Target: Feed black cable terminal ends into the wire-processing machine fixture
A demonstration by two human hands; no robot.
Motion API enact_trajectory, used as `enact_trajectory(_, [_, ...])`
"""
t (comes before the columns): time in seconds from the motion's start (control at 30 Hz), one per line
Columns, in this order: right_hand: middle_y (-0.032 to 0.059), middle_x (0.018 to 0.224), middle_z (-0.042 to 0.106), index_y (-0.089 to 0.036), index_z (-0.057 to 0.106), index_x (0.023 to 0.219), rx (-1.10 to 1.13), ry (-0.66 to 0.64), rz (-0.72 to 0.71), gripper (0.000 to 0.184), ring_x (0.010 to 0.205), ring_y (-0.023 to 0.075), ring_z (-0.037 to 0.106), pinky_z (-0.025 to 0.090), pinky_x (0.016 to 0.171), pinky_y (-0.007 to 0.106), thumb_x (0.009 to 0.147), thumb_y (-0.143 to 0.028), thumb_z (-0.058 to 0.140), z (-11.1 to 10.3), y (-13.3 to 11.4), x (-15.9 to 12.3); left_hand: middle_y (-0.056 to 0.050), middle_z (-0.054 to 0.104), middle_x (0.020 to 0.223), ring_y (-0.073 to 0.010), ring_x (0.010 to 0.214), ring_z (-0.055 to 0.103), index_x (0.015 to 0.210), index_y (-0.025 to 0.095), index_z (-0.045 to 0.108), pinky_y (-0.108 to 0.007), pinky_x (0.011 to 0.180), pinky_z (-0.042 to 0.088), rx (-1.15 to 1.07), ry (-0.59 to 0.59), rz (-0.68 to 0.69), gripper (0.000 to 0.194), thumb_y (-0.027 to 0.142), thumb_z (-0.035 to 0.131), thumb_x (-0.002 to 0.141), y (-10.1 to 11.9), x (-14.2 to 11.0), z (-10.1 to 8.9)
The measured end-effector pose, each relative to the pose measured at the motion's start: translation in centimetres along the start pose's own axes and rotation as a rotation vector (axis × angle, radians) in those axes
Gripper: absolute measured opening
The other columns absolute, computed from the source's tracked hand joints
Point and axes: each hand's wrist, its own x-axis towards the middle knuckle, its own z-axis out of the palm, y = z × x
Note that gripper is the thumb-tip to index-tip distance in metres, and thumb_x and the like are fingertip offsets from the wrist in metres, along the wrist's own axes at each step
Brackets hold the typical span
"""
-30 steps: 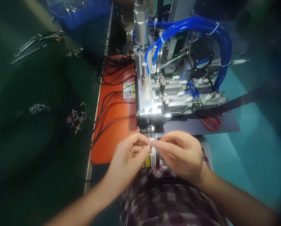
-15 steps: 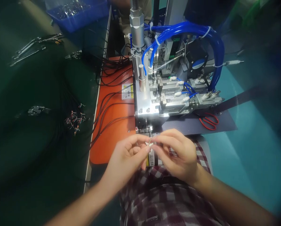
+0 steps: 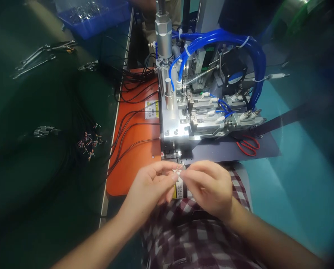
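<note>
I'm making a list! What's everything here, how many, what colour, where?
machine: one, silver, centre
tubes: several, blue, arching over machine
tool: one, red handles, right of centre
plate: one, orange, left of machine
cables: many, black, across plate
wire ends: many, pinkish, left
metal pieces: several, silver, upper left
stickers: two, white and yellow, on plate and near hands
bin: one, blue, top left
thin wires: several, pale, left fingertips
checked clothing: one, maroon and white, bottom centre
left hand: one, centre, pinching thin wires
right hand: one, beside left hand

- I'm in a factory workshop
- before me, a silver metal machine [image 3: 172, 117] with curved blue tubes [image 3: 260, 59]
- a blue plastic bin [image 3: 99, 28] of shiny metal pieces [image 3: 84, 11]
</note>
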Motion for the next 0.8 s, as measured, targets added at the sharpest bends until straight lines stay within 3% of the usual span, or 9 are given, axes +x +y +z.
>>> enact_trajectory(0.17, [-0.0004,0.075,0.056,-0.020,0.058,0.080,0.363,0.007,0.494,0.010,0.061,0.0108,0.051,0.044,0.055,0.025,0.086,-0.011,0.058,0.9,-1.4,-0.1,0.006,0.050,0.043,-0.0058,0.039,0.038,0.092,0.017,0.062,-0.018,0.041,0.025,-0.033,0.018,-0.033,0.019,0.032,0.065,0.082,0.0,0.1,0.3])
enact_trajectory(0.27, [-0.0011,0.076,0.054,-0.020,0.057,0.079,0.456,-0.045,0.684,0.009,0.061,0.0105,0.049,0.042,0.055,0.024,0.088,-0.018,0.057,1.2,-1.7,-0.1,0.006,0.049,0.039,-0.0057,0.036,0.037,0.085,0.016,0.061,-0.018,0.040,0.024,-0.059,0.048,-0.037,0.018,0.033,0.066,0.080,0.1,0.2,0.5])
enact_trajectory(0.4, [-0.0019,0.075,0.052,-0.019,0.056,0.078,0.484,-0.098,0.747,0.010,0.055,0.0087,0.045,0.039,0.052,0.024,0.088,-0.020,0.056,1.0,-1.8,0.4,0.007,0.046,0.038,-0.0048,0.036,0.037,0.079,0.016,0.063,-0.017,0.042,0.025,-0.067,0.096,-0.008,0.017,0.032,0.068,0.079,0.1,0.3,0.6])
enact_trajectory(0.5, [-0.0009,0.075,0.053,-0.019,0.054,0.077,0.438,-0.113,0.703,0.011,0.057,0.0096,0.046,0.040,0.053,0.024,0.088,-0.019,0.055,0.6,-1.8,1.0,0.006,0.047,0.044,-0.0051,0.041,0.040,0.079,0.016,0.066,-0.017,0.043,0.029,-0.014,0.141,0.039,0.017,0.033,0.070,0.079,0.4,0.1,0.6])
enact_trajectory(0.6, [-0.0001,0.075,0.054,-0.019,0.054,0.076,0.386,-0.112,0.651,0.011,0.060,0.0106,0.048,0.040,0.054,0.025,0.087,-0.018,0.054,0.4,-1.8,1.5,0.003,0.057,0.059,-0.0068,0.051,0.049,0.081,0.018,0.069,-0.017,0.050,0.038,0.141,0.211,0.154,0.014,0.031,0.071,0.078,0.9,-0.2,0.7])
enact_trajectory(0.7, [-0.0014,0.070,0.052,-0.019,0.054,0.077,0.443,-0.147,0.743,0.011,0.056,0.0102,0.046,0.038,0.050,0.023,0.087,-0.022,0.055,0.3,-1.6,1.7,-0.001,0.066,0.076,-0.0094,0.064,0.056,0.079,0.018,0.069,-0.018,0.059,0.044,0.208,0.271,0.242,0.011,0.028,0.072,0.077,1.3,-0.1,0.8])
enact_trajectory(0.8, [-0.0038,0.063,0.047,-0.019,0.055,0.078,0.586,-0.199,0.897,0.013,0.051,0.0095,0.040,0.034,0.046,0.023,0.086,-0.028,0.056,0.3,-1.5,2.0,0.002,0.059,0.062,-0.0061,0.052,0.047,0.078,0.017,0.067,-0.017,0.050,0.038,0.076,0.211,0.143,0.016,0.032,0.071,0.078,1.4,0.4,0.6])
